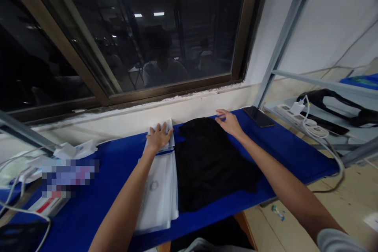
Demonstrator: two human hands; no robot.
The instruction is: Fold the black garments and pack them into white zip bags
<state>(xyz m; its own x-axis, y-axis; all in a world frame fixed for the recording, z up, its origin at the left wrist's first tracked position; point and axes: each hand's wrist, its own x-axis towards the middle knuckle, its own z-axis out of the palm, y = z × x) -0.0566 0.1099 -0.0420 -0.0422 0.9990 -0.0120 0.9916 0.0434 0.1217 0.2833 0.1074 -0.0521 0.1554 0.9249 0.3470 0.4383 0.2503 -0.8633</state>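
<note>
A black garment (pixel 206 161) lies spread on the blue table (pixel 97 189). Left of it lies a stack of clear plastic bags (pixel 159 189), running from the front edge to the wall. My left hand (pixel 158 137) rests flat on the far end of that stack, fingers spread. My right hand (pixel 228 122) lies open on the garment's far right corner, fingers stretched toward the wall.
A dark phone (pixel 259 116) lies at the table's far right corner. A white power strip (pixel 298 120) with a plugged charger and cables sits on the shelf to the right. Small boxes and white cables (pixel 67 151) crowd the left end. A window runs along the wall ahead.
</note>
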